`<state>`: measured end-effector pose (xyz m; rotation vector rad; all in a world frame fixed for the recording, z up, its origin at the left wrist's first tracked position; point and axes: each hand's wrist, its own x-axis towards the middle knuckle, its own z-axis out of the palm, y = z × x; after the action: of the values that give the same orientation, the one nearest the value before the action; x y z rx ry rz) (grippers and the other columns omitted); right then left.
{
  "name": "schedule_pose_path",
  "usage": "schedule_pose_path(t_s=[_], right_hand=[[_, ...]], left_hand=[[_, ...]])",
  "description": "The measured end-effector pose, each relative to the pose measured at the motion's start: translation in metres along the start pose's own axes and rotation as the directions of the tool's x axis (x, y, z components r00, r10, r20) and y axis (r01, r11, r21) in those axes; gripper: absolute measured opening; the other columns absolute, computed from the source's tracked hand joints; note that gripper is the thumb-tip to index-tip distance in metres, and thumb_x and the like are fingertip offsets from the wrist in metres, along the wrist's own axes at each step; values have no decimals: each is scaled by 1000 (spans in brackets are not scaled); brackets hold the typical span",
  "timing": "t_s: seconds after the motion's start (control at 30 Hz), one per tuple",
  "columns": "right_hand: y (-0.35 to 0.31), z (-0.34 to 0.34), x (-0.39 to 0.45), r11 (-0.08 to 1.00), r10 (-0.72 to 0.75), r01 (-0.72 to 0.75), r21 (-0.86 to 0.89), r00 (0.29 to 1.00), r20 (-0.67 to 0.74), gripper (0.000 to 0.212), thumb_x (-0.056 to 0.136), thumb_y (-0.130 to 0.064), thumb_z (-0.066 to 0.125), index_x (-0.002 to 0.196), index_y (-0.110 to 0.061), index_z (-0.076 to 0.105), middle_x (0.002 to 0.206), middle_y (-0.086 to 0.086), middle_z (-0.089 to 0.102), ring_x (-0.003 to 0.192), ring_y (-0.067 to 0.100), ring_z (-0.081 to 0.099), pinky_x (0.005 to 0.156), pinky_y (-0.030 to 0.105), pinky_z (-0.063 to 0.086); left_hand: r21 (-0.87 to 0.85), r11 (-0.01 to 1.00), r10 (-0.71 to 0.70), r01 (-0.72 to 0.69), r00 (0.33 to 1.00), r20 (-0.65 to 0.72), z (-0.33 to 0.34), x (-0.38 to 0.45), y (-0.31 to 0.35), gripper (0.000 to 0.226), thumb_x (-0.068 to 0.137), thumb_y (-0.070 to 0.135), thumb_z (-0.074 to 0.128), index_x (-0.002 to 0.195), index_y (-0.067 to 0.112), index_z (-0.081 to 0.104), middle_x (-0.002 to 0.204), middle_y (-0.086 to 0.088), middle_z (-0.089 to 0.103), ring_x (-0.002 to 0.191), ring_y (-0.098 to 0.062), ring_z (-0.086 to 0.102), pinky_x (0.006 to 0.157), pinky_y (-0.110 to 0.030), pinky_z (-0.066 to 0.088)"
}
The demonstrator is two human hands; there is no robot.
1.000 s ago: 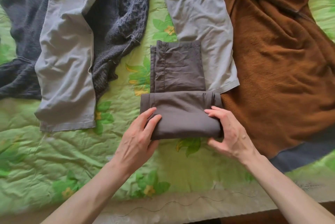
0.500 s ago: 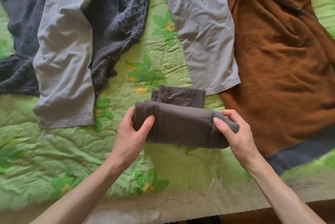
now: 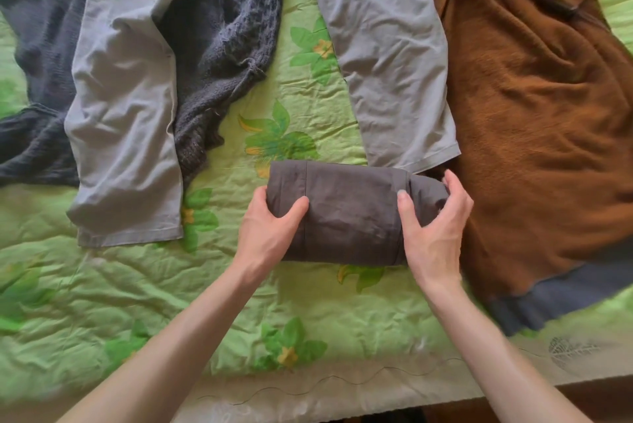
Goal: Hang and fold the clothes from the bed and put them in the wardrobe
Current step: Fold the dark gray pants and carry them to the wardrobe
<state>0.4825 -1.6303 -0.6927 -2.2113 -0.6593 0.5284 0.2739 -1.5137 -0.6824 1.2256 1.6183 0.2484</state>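
A dark brown garment (image 3: 352,210) is rolled into a tight bundle lying crosswise on the green floral bedspread (image 3: 102,302). My left hand (image 3: 270,230) grips its left end, thumb on top and fingers under. My right hand (image 3: 433,227) grips the right end, thumb on the front and fingers curled over the far side. Grey trousers (image 3: 123,107) lie spread out above, one leg on the left and the other leg (image 3: 387,56) just behind the bundle.
A dark knitted sweater (image 3: 222,56) lies between and under the trouser legs. A large rust-brown fleece garment (image 3: 534,114) with a blue-grey hem covers the right side. The near bed edge (image 3: 342,402) runs along the bottom.
Both hands rolled the brown garment up from a half-folded strip into a full bundle. The flat part that lay behind the roll is gone into it.
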Motion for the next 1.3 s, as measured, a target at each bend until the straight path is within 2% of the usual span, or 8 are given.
schedule_pose_path(t_s=[0.07, 0.17, 0.3, 0.5, 0.7, 0.83, 1.1, 1.3], right_hand=[[2, 0, -11, 998, -60, 58, -29, 996, -69, 71, 95, -25, 75, 152, -2, 39, 148, 16, 45, 140, 26, 43, 120, 33, 33], [4, -1, -16, 997, 33, -37, 65, 997, 66, 68, 97, -30, 72, 153, -12, 38, 152, 3, 47, 140, 10, 43, 114, 11, 29], [6, 1, 0, 956, 167, -209, 205, 965, 204, 59, 93, -35, 76, 144, -19, 51, 135, -5, 62, 125, 5, 60, 107, 20, 45], [11, -6, 21, 853, 216, -387, 350, 872, 438, 41, 82, -55, 76, 111, -26, 79, 111, -4, 79, 110, 12, 73, 89, 26, 54], [-19, -23, 30, 785, 172, -471, 402, 789, 590, 50, 89, -63, 69, 129, -35, 69, 131, -13, 71, 125, 2, 63, 101, 23, 48], [-61, -67, 23, 785, 150, -517, 341, 693, 705, 65, 80, -58, 83, 136, -40, 57, 134, -16, 68, 126, 3, 62, 103, 30, 49], [-180, -203, -21, 575, 264, -759, 306, 527, 808, 66, 70, -53, 91, 130, -47, 65, 133, 1, 71, 119, 24, 70, 84, 39, 61], [-216, -275, -79, 410, 305, -825, 389, 526, 794, 65, 68, -62, 89, 120, -25, 78, 131, 9, 72, 117, 29, 71, 84, 39, 61]], left_hand=[[-60, 998, -31, 33, 999, 28, -7, 4, 1, 49, 76, 56, 80, 113, 28, 64, 106, 11, 75, 94, -3, 73, 90, -36, 60], [-196, 974, -89, 114, 988, 130, -12, 11, 1, 62, 68, 58, 85, 118, 25, 66, 104, 7, 80, 94, -8, 77, 82, -31, 61], [-293, 943, -86, 160, 964, 250, -5, 13, -4, 47, 77, 40, 91, 117, 27, 71, 107, 12, 80, 98, -8, 77, 72, -21, 61], [-390, 872, -178, 296, 934, 311, -4, 6, -8, 72, 59, 48, 96, 122, 23, 72, 113, 1, 80, 103, -20, 77, 83, -41, 63], [-458, 820, -163, 344, 907, 389, -12, -24, 20, 58, 71, 37, 92, 123, 19, 74, 119, -8, 78, 109, -26, 76, 80, -42, 64], [-450, 834, -126, 318, 905, 407, -38, -55, 67, 69, 70, 36, 91, 131, 15, 69, 124, -10, 76, 115, -28, 73, 96, -49, 60], [-423, 828, -56, 367, 806, 589, -96, -156, 179, 51, 65, 34, 93, 114, 23, 80, 123, -13, 76, 110, -28, 75, 78, -36, 63], [-352, 892, 39, 282, 729, 684, -121, -205, 248, 70, 58, 34, 96, 121, 12, 76, 123, -18, 75, 110, -31, 75, 81, -36, 63]])
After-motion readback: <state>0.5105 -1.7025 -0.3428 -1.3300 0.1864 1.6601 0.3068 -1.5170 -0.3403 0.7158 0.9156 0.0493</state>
